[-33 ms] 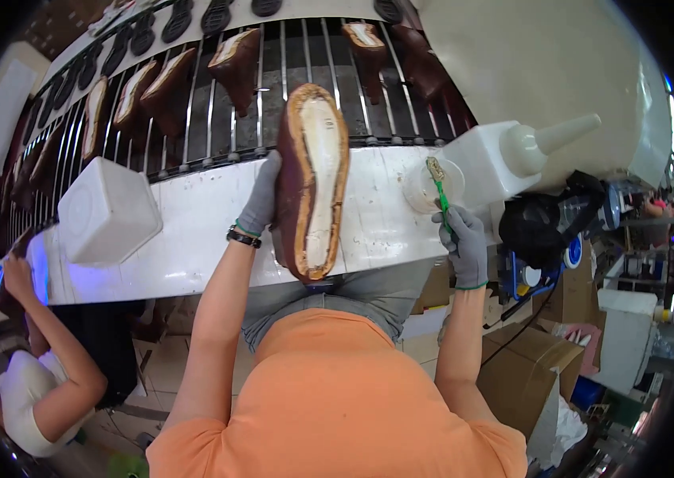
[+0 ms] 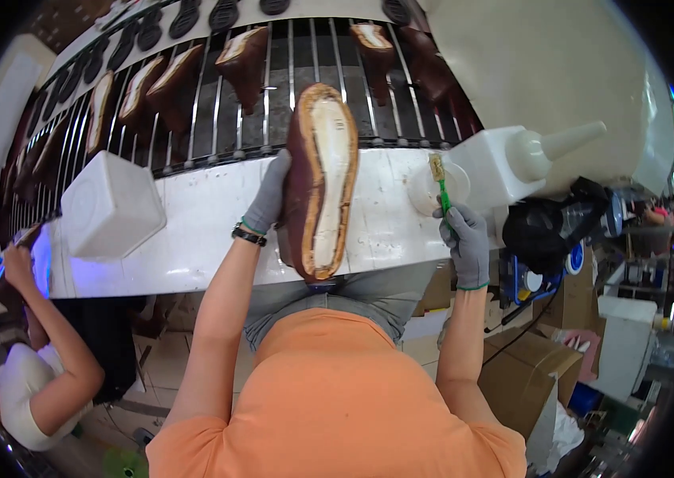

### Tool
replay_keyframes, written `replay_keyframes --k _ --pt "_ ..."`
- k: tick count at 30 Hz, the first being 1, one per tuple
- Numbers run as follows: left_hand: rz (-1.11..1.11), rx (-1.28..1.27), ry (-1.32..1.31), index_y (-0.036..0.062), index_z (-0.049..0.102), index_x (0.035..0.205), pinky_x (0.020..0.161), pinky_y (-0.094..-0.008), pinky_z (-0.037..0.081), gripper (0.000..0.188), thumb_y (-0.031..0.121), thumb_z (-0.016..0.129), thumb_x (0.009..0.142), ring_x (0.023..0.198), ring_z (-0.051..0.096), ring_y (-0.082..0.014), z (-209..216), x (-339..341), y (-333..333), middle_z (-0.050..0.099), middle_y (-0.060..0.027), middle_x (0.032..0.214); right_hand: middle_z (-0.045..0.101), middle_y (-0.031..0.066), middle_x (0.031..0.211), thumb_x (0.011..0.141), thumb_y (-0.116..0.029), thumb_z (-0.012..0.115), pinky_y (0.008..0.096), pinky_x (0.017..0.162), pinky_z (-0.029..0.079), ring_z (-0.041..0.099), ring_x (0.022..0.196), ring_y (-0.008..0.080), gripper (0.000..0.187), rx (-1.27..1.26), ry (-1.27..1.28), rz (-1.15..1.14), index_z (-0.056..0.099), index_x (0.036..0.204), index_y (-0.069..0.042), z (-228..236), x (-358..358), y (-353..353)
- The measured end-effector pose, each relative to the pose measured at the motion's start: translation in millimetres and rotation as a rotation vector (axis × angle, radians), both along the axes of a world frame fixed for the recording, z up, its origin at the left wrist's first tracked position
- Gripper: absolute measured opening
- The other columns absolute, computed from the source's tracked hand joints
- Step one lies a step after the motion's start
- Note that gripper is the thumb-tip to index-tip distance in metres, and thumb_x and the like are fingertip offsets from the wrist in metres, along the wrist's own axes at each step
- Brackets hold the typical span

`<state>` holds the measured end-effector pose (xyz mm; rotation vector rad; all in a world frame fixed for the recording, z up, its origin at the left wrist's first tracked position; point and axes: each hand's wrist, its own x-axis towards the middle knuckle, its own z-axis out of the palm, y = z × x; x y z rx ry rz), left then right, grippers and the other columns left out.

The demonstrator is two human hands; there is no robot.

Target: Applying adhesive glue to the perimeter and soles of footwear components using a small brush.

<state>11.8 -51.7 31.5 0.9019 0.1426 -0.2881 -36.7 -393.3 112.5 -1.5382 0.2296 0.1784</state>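
My left hand, in a grey glove, grips a dark brown boot from its left side. The boot's underside faces up, with a pale inner strip and a tan rough band around its rim. In my right hand, also gloved, is a small green-handled brush. Its bristle end points away from me, over a white round tub on the white worktop. I cannot tell whether the bristles touch the tub. Beside the tub lies a white squeeze bottle with a long nozzle.
Several upturned brown boots rest on a rack of metal rollers beyond the worktop. Black soles line the far ledge. A white boxy container stands left. A co-worker's arm is at far left; cardboard boxes lie right.
The whole view has shifted slightly. The brush in my right hand has tilted a little, its bristle end turning. Both hands keep their holds.
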Motion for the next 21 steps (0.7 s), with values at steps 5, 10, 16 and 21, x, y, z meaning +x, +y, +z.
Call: replay_keyframes --k 5,10,16,21 --pt "-0.015 0.169 -0.066 -0.0022 0.058 0.123 0.09 -0.0287 0.049 0.061 0.053 0.051 0.098 0.1 0.06 -0.0117 9.4 0.5 -6.9 0.064 -0.0063 0.114 0.063 0.0015 0.077 0.086 -0.006 0.069 0.0202 0.055 0.038 0.053 0.064 0.0069 0.02 -0.336 -0.392 0.268 0.074 0.102 0.003 39.5 22.3 54.2" --pt "-0.035 0.319 -0.225 -0.0021 0.06 0.119 0.091 -0.0295 0.046 0.06 0.054 0.048 0.099 0.099 0.057 -0.013 17.9 -3.8 -7.0 0.065 -0.0069 0.109 0.067 0.0078 0.08 0.081 -0.003 0.075 0.0259 0.063 0.044 0.06 0.071 0.0125 0.02 -0.619 -0.646 0.419 0.075 0.1 -0.001 53.2 42.7 86.5" --pt "-0.056 0.346 -0.285 -0.0033 0.06 0.116 0.09 -0.0302 0.045 0.06 0.053 0.046 0.1 0.098 0.057 -0.0139 21.6 -1.4 -7.0 0.066 -0.0087 0.106 0.068 0.0085 0.08 0.084 -0.008 0.074 0.0267 0.063 0.046 0.059 0.066 0.0121 0.019 -0.677 -0.701 0.356 0.074 0.102 -0.001 49.5 75.7 103.1" --pt "-0.08 0.375 -0.324 -0.0043 0.059 0.121 0.091 -0.0306 0.046 0.064 0.055 0.048 0.098 0.099 0.058 -0.0147 21.8 -0.8 -6.2 0.066 -0.0096 0.108 0.066 0.0057 0.07 0.084 -0.013 0.074 0.0246 0.058 0.043 0.053 0.061 0.0059 0.022 -0.695 -0.589 0.238 0.075 0.103 -0.003 53.0 124.6 114.8"
